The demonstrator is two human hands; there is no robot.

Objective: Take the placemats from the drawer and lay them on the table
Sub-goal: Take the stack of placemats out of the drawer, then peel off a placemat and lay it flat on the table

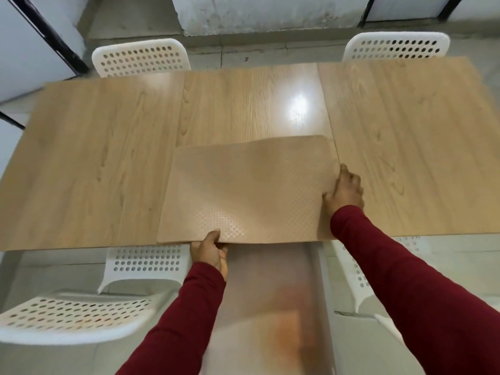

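two hands on a placemat at the near table edge

two hands grip one translucent placemat, lower centre of the frame. the left hand pinches its near edge, thumb on top, fingers curled underneath. the right hand holds the right edge, fingers folded close around it; how they sit beneath cannot be told. the mat is a thin, flexible rectangle with rounded corners and a fine embossed diamond grid; its far edge bows upward in a soft ridge. it lies on the wood-grain table, a smooth, glossy laminate carrying a bright glare spot at upper centre. four white plastic chairs with perforated backs stand around the table. both sleeves are dark red.
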